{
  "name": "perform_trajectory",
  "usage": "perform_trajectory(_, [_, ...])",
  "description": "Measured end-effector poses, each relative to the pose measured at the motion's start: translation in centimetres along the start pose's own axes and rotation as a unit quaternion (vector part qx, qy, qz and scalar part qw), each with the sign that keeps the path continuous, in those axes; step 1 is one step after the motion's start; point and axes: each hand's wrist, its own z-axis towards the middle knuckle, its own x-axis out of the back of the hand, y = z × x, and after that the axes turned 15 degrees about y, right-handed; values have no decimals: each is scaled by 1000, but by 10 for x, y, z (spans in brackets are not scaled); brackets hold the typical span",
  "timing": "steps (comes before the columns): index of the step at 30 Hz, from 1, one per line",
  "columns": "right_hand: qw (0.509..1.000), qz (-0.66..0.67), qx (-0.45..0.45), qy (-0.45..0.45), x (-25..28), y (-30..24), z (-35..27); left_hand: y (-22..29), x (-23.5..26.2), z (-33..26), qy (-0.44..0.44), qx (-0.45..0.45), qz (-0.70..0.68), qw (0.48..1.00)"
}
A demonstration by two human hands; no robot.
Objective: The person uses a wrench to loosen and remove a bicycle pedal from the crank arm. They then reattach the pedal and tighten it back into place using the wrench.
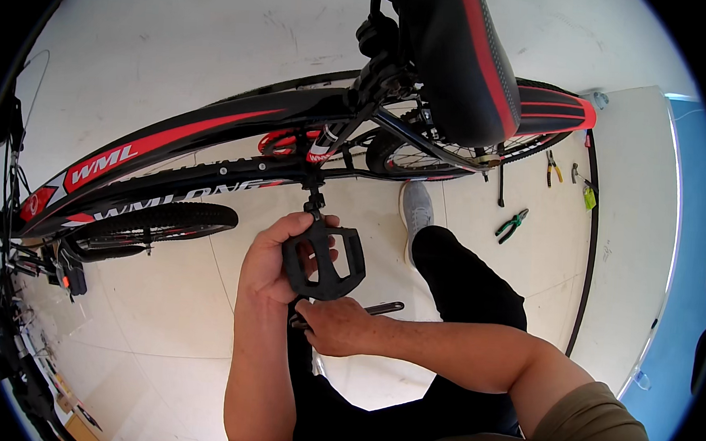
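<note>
My left hand [265, 257] is closed around the left side of a black bicycle pedal [334, 287], its fingers showing through the pedal's open frame. The pedal sits at the end of the crank [314, 194] of a black and red bicycle [193, 126]; whether its axle is threaded in cannot be made out. Just below the pedal, my right hand [338, 326] grips a wrench [386, 308]. Its slotted handle end sticks out to the right, and its other end shows dark at the left of the fist, partly hidden.
Green-handled pliers [512, 226], yellow-handled pliers [553, 170] and a small hammer-like tool [580, 176] lie on the pale floor to the right. The saddle [475, 74] overhangs at the top. My shoe [417, 210] is beside the bicycle; a white panel [631, 237] stands at right.
</note>
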Motion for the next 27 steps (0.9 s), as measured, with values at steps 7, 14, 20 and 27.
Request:
perform_trajectory(7, [999, 4, -27, -36, 11, -9, 1, 1, 5, 3, -13, 7, -3, 1000])
perform_trajectory(14, [999, 0, -30, -30, 12, -9, 1, 0, -6, -5, 58, -64, 66, 994])
perform_trajectory(20, [999, 2, -25, -22, 7, -6, 1, -3, -4, 0, 41, -50, 69, 996])
perform_trajectory(27, [999, 2, -36, -33, 13, -10, 0, -10, -7, 1, 28, 10, -23, 999])
